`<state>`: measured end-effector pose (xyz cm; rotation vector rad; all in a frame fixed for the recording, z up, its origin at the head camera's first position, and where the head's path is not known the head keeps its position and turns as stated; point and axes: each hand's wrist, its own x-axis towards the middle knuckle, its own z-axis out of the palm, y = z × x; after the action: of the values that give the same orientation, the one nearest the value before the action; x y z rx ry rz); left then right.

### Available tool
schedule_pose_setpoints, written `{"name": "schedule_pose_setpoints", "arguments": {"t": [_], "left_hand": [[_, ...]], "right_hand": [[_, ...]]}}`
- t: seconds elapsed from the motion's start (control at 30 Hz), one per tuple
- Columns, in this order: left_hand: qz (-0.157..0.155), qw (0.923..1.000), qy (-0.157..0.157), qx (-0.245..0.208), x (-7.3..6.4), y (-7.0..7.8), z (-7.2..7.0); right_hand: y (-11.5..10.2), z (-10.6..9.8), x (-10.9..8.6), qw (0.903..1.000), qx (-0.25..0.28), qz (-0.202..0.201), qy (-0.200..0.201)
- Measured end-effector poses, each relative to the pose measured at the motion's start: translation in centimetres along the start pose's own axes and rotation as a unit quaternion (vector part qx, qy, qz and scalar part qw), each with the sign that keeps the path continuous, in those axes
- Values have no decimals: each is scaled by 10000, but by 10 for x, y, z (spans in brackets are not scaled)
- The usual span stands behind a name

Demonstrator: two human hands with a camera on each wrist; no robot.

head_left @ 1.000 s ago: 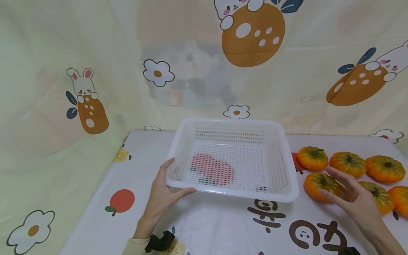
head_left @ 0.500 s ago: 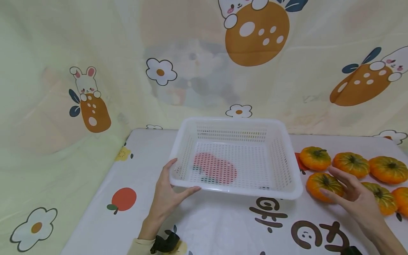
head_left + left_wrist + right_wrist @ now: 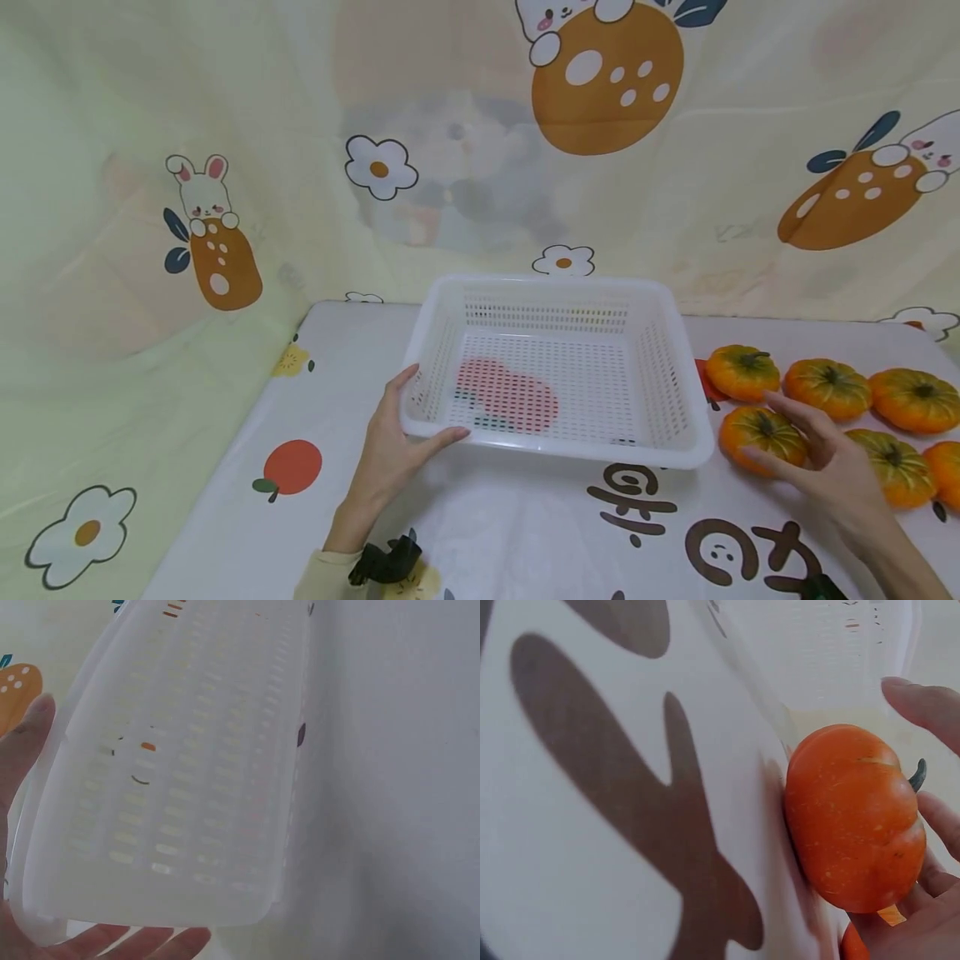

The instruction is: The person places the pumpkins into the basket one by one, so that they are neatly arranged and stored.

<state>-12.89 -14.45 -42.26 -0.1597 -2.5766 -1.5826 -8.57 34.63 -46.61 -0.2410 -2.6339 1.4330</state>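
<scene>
A white perforated plastic basket [image 3: 555, 383] sits at the middle of the table in the head view. My left hand [image 3: 393, 446] grips its near left corner, thumb along the front rim. In the left wrist view the fingers [image 3: 150, 945] curl below the corner of the basket wall [image 3: 172, 780]. To the right, my right hand [image 3: 832, 467] is around a small orange-green pumpkin [image 3: 761, 437], fingers apart. In the right wrist view the thumb [image 3: 922, 705] stands off this pumpkin [image 3: 855, 817], while the other fingers lie beside its stem side.
Several similar pumpkins, such as one at the back [image 3: 741, 372] and one at the far right [image 3: 915, 400], lie around the right hand. A white printed cloth [image 3: 510, 525] covers the table. Patterned curtains [image 3: 465, 125] hang behind and at the left.
The view shifts slightly, moving the scene a little to the right. The left hand stays on the basket corner, and the right hand remains around the same pumpkin with little motion.
</scene>
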Motion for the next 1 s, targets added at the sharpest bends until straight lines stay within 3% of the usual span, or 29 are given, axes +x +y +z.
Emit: {"name": "schedule_pose_setpoints", "arguments": {"t": [0.37, 0.7, 1.0], "left_hand": [[-121, 9996, -138, -201, 2, -4, -2], [-72, 9994, -177, -303, 1, -6, -3], [-45, 9989, -225, -400, 3, -6, -2]], "right_hand": [[-4, -2, 7, 9950, -364, 782, -511], [-9, -3, 11, 9925, -821, 618, -665], [-10, -1, 10, 9883, -1046, 1020, -442]]}}
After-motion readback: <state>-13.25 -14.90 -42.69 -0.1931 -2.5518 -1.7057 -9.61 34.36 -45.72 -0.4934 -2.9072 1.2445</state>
